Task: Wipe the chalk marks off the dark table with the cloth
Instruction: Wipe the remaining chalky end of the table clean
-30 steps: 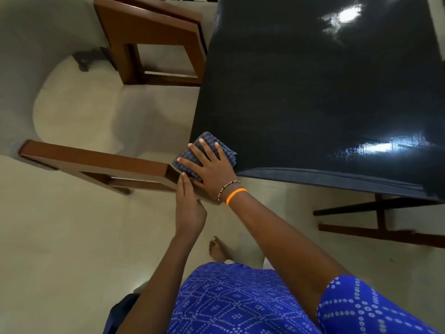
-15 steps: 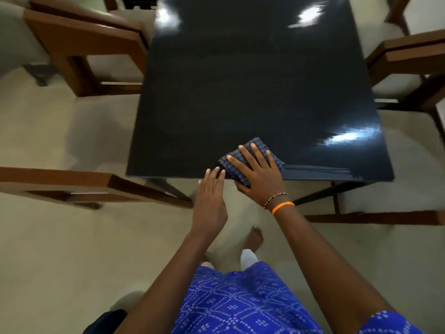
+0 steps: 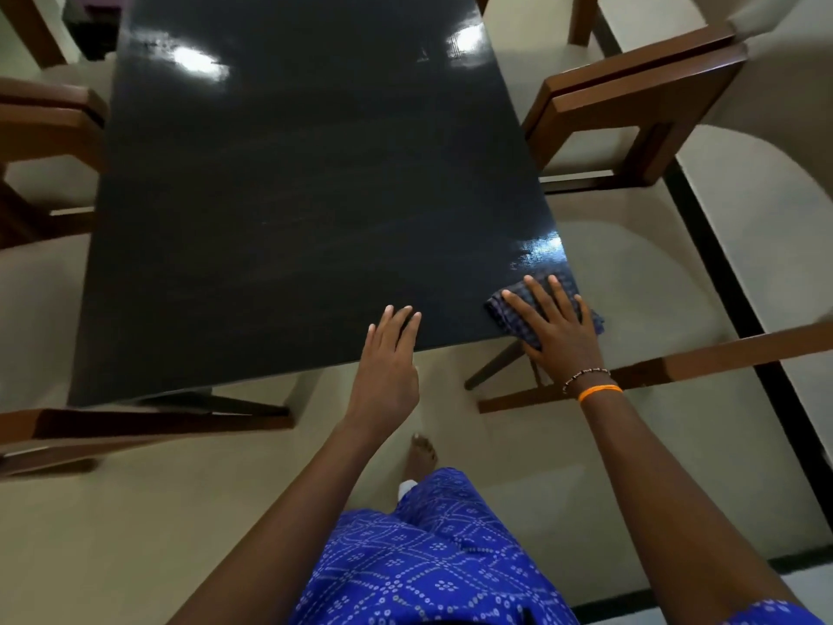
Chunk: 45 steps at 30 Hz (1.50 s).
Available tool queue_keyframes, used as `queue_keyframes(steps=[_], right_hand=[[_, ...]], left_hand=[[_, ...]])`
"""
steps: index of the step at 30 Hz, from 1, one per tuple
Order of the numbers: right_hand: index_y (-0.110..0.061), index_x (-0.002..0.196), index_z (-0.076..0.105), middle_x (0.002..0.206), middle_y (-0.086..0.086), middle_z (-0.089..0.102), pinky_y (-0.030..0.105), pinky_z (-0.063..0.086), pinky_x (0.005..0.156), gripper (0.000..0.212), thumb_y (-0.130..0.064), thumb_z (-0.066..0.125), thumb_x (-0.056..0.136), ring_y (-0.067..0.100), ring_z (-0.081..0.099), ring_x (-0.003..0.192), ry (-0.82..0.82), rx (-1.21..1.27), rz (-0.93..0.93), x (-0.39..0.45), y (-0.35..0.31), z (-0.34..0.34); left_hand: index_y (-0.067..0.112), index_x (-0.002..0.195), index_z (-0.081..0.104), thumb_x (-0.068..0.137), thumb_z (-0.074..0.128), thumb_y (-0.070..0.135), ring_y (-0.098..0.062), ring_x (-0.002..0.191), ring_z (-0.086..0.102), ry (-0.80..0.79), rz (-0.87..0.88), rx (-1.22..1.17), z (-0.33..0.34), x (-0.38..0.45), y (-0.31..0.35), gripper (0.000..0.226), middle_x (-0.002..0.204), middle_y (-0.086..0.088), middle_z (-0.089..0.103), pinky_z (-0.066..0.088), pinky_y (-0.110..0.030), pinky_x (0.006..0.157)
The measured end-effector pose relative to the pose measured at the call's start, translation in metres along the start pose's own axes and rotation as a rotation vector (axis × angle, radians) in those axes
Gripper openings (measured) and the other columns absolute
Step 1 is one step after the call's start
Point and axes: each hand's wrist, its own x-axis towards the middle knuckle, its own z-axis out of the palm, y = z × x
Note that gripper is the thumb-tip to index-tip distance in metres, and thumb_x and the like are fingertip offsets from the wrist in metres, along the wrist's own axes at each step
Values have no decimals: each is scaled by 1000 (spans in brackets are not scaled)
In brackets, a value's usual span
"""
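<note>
The dark glossy table (image 3: 293, 196) fills the middle of the view, its near edge running in front of me. A folded blue checked cloth (image 3: 511, 311) lies on the table's near right corner, partly over the edge. My right hand (image 3: 559, 333) presses flat on the cloth with fingers spread. My left hand (image 3: 387, 367) is open, fingertips resting on the near edge of the table, left of the cloth. I see no distinct chalk marks on the surface, only light reflections.
Wooden chairs with pale cushions stand on both sides: one at the right (image 3: 631, 110), one at the left (image 3: 45, 128). Wooden chair rails cross near the front left (image 3: 112, 426) and front right (image 3: 721, 354). My bare foot (image 3: 421, 457) stands on the pale floor.
My right hand has slid the cloth along the near edge from the left corner to the right corner. My left hand has followed rightward along the edge.
</note>
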Motion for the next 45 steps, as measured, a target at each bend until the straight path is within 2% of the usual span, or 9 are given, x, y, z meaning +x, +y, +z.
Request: queue_keyframes(steps=[4,7,10,15,19,22,26,32,45], right_hand=[[-36,144,31,156,3,27,49,39,98,76,-11,62,80,32,25,143,-27,49,120,1,23,-11],[-20,136,49,131,19,56,41,46,88,63,4,55,77,36,55,115,113,529,465,4,35,-32],[-14,128,55,115,20,65,33,45,86,49,0,58,81,30,61,100,261,783,629,11,35,-59],[-19,138,45,134,12,54,41,42,104,58,-3,57,84,30,50,123,277,631,407,64,1,-74],[-35,149,14,160,1,9,62,11,112,69,-46,50,91,37,2,146,-273,341,314,102,-15,-49],[-39,148,2,160,-3,-8,65,-11,109,65,-62,27,92,36,-18,144,-302,298,288,103,-17,-22],[-38,148,5,161,-1,-5,61,-14,110,63,-59,28,94,32,-19,144,-128,256,295,102,-26,-7],[-39,148,8,161,2,-4,59,-9,113,63,-57,33,93,33,-17,145,-95,280,263,151,-90,-8],[-34,149,8,160,7,-3,56,-11,113,68,-54,37,92,38,-14,144,-115,252,-189,215,-383,4]], left_hand=[[15,146,15,84,53,5,-17,144,-4,-33,4,6,4,10,8,73,155,-2,14,-8,-29,112],[15,146,15,84,54,9,-18,144,-3,-42,-11,6,3,13,9,74,156,-3,14,-7,-31,112],[15,146,15,84,54,10,-18,144,-3,-43,-31,4,0,20,8,74,156,-3,13,-6,-31,113],[15,146,13,87,55,18,-19,145,-2,-26,-79,-8,-5,33,9,72,156,-3,12,-5,-32,113],[14,146,13,88,55,20,-19,145,-3,-31,-101,-13,-9,39,5,72,156,-3,12,-4,-33,113],[15,146,12,88,55,22,-19,145,-3,-46,-124,-16,-11,41,-3,72,156,-3,11,-4,-33,113],[16,146,10,89,55,24,-18,144,-4,-73,-170,-19,-18,41,-22,73,157,-2,9,-4,-34,112],[15,147,5,89,55,23,-17,144,-4,-13,-248,-70,-39,35,-61,77,157,-2,7,-4,-32,112],[10,147,5,86,55,13,-19,144,4,182,-521,-100,-117,-30,-215,78,156,-7,12,2,-36,116]])
